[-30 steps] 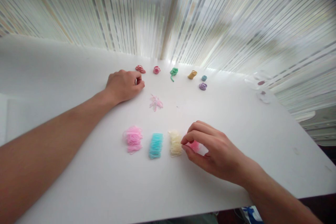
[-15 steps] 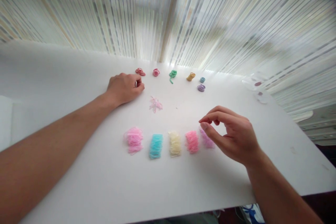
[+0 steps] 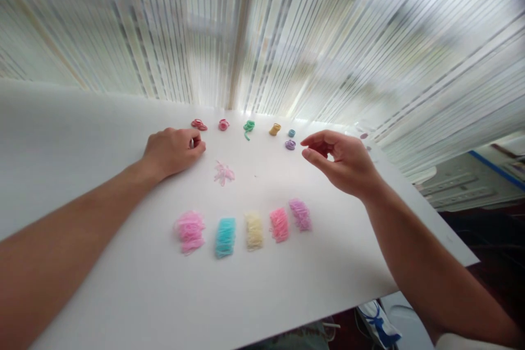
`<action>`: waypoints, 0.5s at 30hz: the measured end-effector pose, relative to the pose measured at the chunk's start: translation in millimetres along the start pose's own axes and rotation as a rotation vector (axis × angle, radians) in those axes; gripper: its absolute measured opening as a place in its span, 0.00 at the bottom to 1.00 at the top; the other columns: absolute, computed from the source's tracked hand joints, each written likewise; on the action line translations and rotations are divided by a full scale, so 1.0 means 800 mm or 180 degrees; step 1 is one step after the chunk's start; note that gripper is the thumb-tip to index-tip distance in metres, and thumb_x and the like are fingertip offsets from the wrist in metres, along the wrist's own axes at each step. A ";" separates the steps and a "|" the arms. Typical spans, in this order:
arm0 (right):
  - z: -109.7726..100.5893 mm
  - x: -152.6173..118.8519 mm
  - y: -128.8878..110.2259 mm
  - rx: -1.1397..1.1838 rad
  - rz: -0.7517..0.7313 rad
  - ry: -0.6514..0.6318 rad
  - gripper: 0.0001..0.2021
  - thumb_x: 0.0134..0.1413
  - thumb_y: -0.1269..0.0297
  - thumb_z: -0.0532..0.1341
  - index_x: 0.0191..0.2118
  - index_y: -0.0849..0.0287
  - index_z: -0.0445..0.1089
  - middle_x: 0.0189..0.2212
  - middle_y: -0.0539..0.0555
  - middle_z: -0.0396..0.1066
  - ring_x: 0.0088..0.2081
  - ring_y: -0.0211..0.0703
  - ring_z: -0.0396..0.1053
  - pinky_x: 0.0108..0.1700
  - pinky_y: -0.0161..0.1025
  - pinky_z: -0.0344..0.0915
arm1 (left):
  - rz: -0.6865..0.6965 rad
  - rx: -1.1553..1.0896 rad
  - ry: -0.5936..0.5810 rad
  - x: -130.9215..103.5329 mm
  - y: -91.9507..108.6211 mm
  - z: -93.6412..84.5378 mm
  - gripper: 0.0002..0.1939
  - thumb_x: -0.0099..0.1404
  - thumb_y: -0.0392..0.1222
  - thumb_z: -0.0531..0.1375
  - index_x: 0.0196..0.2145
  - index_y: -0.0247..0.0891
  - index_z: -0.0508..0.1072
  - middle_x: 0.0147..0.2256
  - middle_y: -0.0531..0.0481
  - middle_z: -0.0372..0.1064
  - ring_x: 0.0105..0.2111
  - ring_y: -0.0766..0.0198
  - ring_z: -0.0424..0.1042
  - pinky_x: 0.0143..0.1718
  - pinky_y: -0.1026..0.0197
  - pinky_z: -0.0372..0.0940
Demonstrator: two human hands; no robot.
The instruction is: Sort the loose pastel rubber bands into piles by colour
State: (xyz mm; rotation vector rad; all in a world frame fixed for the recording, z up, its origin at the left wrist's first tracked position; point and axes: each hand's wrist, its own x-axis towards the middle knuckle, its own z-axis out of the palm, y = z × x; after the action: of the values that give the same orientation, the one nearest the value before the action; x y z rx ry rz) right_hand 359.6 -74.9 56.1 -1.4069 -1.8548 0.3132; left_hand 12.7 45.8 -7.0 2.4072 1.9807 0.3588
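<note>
My left hand (image 3: 174, 150) rests curled on the white table, fingertips pressed together; whatever they may hold is too small to make out. Just behind it lies a red coil (image 3: 199, 124). My right hand (image 3: 337, 159) hovers with thumb and fingers apart, just right of a purple coil (image 3: 290, 145). A blue coil (image 3: 291, 133), a yellow one (image 3: 274, 129), a green one (image 3: 249, 127) and a pink-red one (image 3: 223, 124) line the back. A loose pale pink bunch (image 3: 223, 173) lies mid-table. Nearer are bundles: pink (image 3: 191, 231), turquoise (image 3: 225, 237), cream (image 3: 254, 231), coral (image 3: 279, 225) and lilac (image 3: 301, 214).
A striped string curtain (image 3: 213, 27) hangs along the back of the table (image 3: 164, 295). Clear round pieces with dark spots lie partly hidden behind my right hand. Below the front edge is a blue and white item (image 3: 379, 325).
My right hand has moved away from the lilac bundle toward the purple coil, uncovering the bundle. The view has shifted, while my left hand stays curled beside the red coil.
</note>
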 end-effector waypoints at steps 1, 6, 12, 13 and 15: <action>0.001 0.012 -0.003 0.0143 -0.0039 -0.0045 0.08 0.61 0.59 0.69 0.42 0.58 0.79 0.32 0.53 0.77 0.33 0.41 0.71 0.35 0.41 0.68 | 0.0002 0.0009 -0.0007 0.000 0.000 0.000 0.20 0.68 0.57 0.52 0.41 0.44 0.79 0.42 0.42 0.81 0.44 0.44 0.79 0.47 0.50 0.67; 0.031 0.080 -0.013 0.1097 -0.0044 -0.0323 0.11 0.57 0.58 0.71 0.39 0.60 0.78 0.31 0.53 0.76 0.31 0.38 0.69 0.31 0.37 0.64 | 0.0021 0.0021 -0.0064 0.000 0.001 -0.003 0.20 0.69 0.56 0.51 0.39 0.43 0.77 0.40 0.42 0.80 0.42 0.42 0.78 0.43 0.48 0.66; 0.112 0.113 0.017 0.1674 0.0177 -0.0830 0.14 0.54 0.54 0.72 0.35 0.61 0.77 0.28 0.51 0.74 0.32 0.37 0.67 0.34 0.37 0.64 | 0.0006 0.0020 -0.0070 -0.001 0.001 -0.005 0.19 0.69 0.56 0.51 0.39 0.44 0.77 0.39 0.43 0.79 0.41 0.44 0.77 0.41 0.49 0.65; 0.124 0.111 0.026 0.1727 0.0253 -0.0932 0.15 0.52 0.53 0.72 0.35 0.61 0.77 0.28 0.51 0.73 0.32 0.37 0.67 0.34 0.36 0.63 | -0.0006 0.0016 -0.0065 -0.001 0.001 -0.005 0.19 0.69 0.56 0.51 0.39 0.44 0.77 0.39 0.43 0.79 0.41 0.45 0.77 0.41 0.50 0.64; 0.141 0.105 0.041 0.1789 0.0327 -0.1095 0.16 0.51 0.51 0.73 0.34 0.61 0.77 0.26 0.50 0.71 0.30 0.36 0.65 0.32 0.35 0.60 | -0.0010 0.0017 -0.0040 -0.001 0.001 -0.004 0.18 0.70 0.55 0.52 0.39 0.44 0.77 0.39 0.44 0.80 0.41 0.46 0.77 0.41 0.52 0.64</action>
State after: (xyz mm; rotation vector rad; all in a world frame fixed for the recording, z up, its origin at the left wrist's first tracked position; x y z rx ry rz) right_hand 296.3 40.3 -4.2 -1.0980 -1.7596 1.0937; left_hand 12.6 44.3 -3.9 2.4030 1.9827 0.3378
